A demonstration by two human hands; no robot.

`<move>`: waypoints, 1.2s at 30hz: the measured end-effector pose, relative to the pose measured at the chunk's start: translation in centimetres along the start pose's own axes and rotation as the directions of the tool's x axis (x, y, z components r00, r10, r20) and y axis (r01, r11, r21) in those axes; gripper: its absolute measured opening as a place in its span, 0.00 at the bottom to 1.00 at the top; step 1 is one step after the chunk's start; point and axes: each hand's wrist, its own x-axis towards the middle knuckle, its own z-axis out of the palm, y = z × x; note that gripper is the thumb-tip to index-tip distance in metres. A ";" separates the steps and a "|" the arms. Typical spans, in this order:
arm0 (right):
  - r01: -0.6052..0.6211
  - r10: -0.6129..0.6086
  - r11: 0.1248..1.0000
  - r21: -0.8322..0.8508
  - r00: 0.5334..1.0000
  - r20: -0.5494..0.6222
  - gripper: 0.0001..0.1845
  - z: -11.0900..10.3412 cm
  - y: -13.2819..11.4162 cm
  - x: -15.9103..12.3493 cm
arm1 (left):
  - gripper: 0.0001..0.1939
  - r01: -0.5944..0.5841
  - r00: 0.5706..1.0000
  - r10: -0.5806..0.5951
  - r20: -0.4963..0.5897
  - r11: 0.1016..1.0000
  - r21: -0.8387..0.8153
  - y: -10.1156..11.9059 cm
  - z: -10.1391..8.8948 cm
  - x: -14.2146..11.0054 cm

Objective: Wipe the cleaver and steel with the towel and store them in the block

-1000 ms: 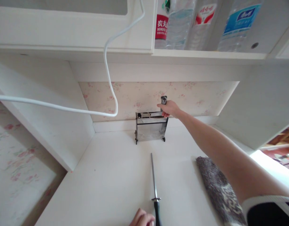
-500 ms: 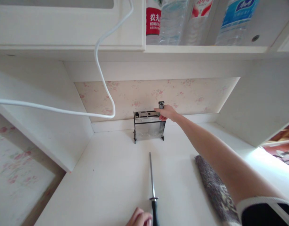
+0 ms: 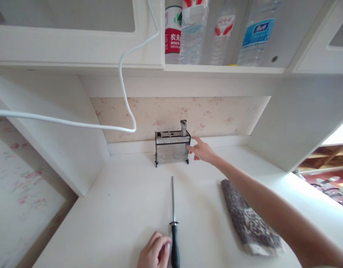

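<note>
A knife block with a metal slotted top and clear front stands against the back wall. One silvery handle sticks up from its right end; what lies below the top is blurred. My right hand is at the block's right side, thumb and index finger apart, holding nothing; its fingertips touch or nearly touch the edge. A honing steel with a black grip lies on the white counter, its tip toward the block. Just left of the grip, my left hand rests with curled fingers, nothing visible in them.
A folded brown patterned towel lies beneath my right forearm. The white cable hangs in front of the cupboard at left. Several water bottles stand on the shelf above. Side panels bound the recess.
My right hand has let go of the silvery handle and moved down to the block's right side. The view has shifted, showing more of my left hand.
</note>
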 end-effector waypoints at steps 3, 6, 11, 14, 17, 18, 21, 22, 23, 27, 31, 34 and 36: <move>-0.002 -0.003 0.998 0.056 0.995 0.096 0.27 1.5 3.8 -4.6 | 0.12 0.036 0.996 -0.035 0.083 0.999 -0.003 0.9 -1.0 0.2; -0.096 0.056 0.977 0.193 0.978 0.202 0.24 3.7 8.3 -9.0 | 0.11 0.028 0.992 -0.030 0.119 0.999 0.018 1.6 -1.6 0.3; -0.151 0.126 0.966 0.209 0.983 0.131 0.18 7.3 14.0 -14.3 | 0.30 -0.186 0.930 0.104 0.352 0.960 0.207 2.7 -2.6 0.9; -0.047 0.047 0.997 0.053 0.999 0.008 0.15 8.4 14.7 -15.6 | 0.32 -0.274 0.890 0.140 0.434 0.925 0.263 4.0 -3.3 1.7; 0.008 -0.010 0.995 -0.094 1.000 -0.021 0.16 8.6 14.2 -16.1 | 0.25 -0.319 0.880 0.174 0.443 0.906 0.277 5.1 -3.7 2.8; 0.019 -0.022 0.992 -0.125 1.000 -0.016 0.16 8.5 14.1 -16.1 | 0.24 -0.343 0.876 0.193 0.441 0.893 0.292 5.4 -3.9 3.1; 0.035 -0.035 0.989 -0.143 0.999 0.003 0.16 8.3 14.0 -16.1 | 0.20 -0.428 0.854 0.264 0.449 0.847 0.316 6.3 -4.6 4.4; 0.036 -0.036 0.990 -0.135 0.999 0.007 0.16 8.3 14.0 -16.1 | 0.20 -0.450 0.846 0.290 0.447 0.840 0.305 6.6 -5.0 5.1; 0.035 -0.034 0.992 -0.122 0.999 0.010 0.16 8.2 14.1 -16.1 | 0.20 -0.465 0.840 0.317 0.440 0.839 0.282 6.9 -5.4 5.9; 0.034 -0.032 0.996 -0.080 0.999 0.027 0.16 8.1 14.3 -16.0 | 0.19 -0.367 0.898 0.322 0.299 0.924 0.109 8.1 -7.9 10.9; 0.055 -0.053 0.996 -0.068 0.998 0.028 0.16 8.0 14.3 -16.1 | 0.11 0.014 0.998 0.001 0.059 0.969 -0.246 9.8 -11.1 17.4; 0.049 -0.048 0.998 -0.044 0.998 0.038 0.16 7.9 14.4 -16.1 | 0.13 0.017 0.990 -0.084 -0.116 0.873 -0.487 11.9 -13.5 22.0; 0.044 -0.043 0.999 -0.023 0.998 0.047 0.15 7.8 14.4 -16.1 | 0.12 -0.069 0.967 -0.065 -0.247 0.866 -0.496 13.3 -14.9 24.7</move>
